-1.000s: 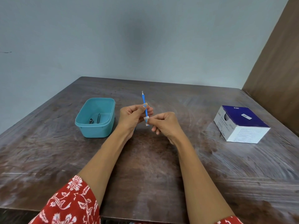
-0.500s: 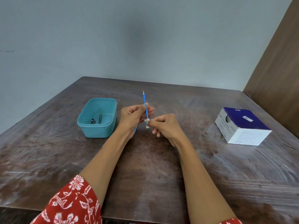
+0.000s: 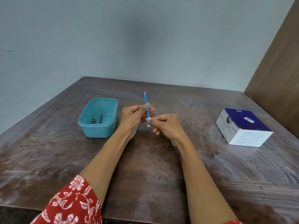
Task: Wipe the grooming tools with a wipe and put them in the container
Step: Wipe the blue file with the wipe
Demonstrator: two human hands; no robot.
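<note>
Blue grooming tool being wiped above a dark wooden table, teal container to the left.

From the left: a red floral sleeve (image 3: 69,202) at the bottom edge; a teal plastic container (image 3: 98,128) with rounded corners stands on the scuffed, swirl-marked table (image 3: 48,159), with two slim dark metal tools (image 3: 97,119) lying inside. Just right of it the left hand (image 3: 133,118) pinches the thin blue grooming tool (image 3: 146,102) near its middle, holding it nearly upright, metal tip up. The right hand (image 3: 166,126) is closed on a small white wipe (image 3: 148,121) wrapped round the shaft below the left thumb (slightly lower on the shaft than half a second ago; both hands have otherwise kept their grip). Far right sits a navy-and-white cardboard box (image 3: 242,128); a "BD" logo is readable, the finer print is not.
</note>
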